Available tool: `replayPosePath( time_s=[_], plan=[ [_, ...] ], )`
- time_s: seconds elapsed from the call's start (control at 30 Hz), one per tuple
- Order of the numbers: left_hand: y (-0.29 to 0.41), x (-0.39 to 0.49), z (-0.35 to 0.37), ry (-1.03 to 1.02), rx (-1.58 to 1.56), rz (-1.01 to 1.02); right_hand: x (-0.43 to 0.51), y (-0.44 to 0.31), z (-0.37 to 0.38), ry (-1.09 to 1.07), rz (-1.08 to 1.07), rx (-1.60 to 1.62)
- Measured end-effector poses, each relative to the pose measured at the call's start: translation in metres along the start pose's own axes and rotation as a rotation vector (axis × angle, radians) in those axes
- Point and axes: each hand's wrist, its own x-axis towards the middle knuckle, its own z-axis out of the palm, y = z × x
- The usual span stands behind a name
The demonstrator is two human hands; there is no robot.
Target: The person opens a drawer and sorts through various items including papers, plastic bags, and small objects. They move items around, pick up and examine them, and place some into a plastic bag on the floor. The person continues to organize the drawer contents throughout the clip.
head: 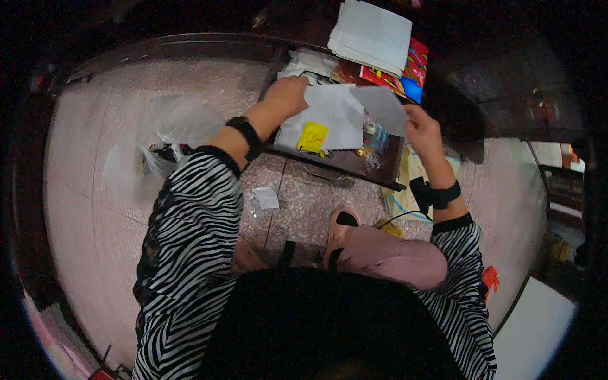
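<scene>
In front of me a dark wooden drawer (327,164) stands pulled out, low over the floor. My left hand (287,97) touches the upper left edge of a white sheet (335,116) inside it; the fingertips are partly hidden, so its grip is unclear. My right hand (422,127) pinches the edge of a raised, thin white piece (382,109) at the drawer's right side. Whether this piece joins the white sheet I cannot tell. A yellow packet (312,137) lies on the sheet's lower part. Small clear plastic items (375,137) sit right of it.
A stack of white sheets (373,35) rests beyond the drawer, over red and blue packaging (413,71). Clear plastic bags (166,152) lie on the speckled floor at left. Below the drawer is a small white paper (266,197). A yellowish bag (408,190) lies under my right forearm.
</scene>
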Motion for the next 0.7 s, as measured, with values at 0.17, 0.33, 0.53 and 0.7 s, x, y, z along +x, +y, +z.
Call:
replayPosePath(
  time_s=[0.17,0.33,0.53,0.7],
  plan=[
    [-0.002,0.000,-0.047,0.073,-0.165,0.009,-0.034,0.020,-0.042,0.051,0.448,0.697],
    [-0.012,-0.016,-0.067,0.112,-0.498,-0.026,-0.054,0.015,-0.066,0.143,0.536,0.970],
    [-0.018,-0.041,-0.060,0.228,-0.896,-0.161,-0.014,-0.014,-0.062,0.117,0.440,1.025],
    [-0.011,-0.066,-0.045,0.471,-0.018,0.614,0.007,-0.029,-0.044,0.117,0.405,0.973]
  ],
)
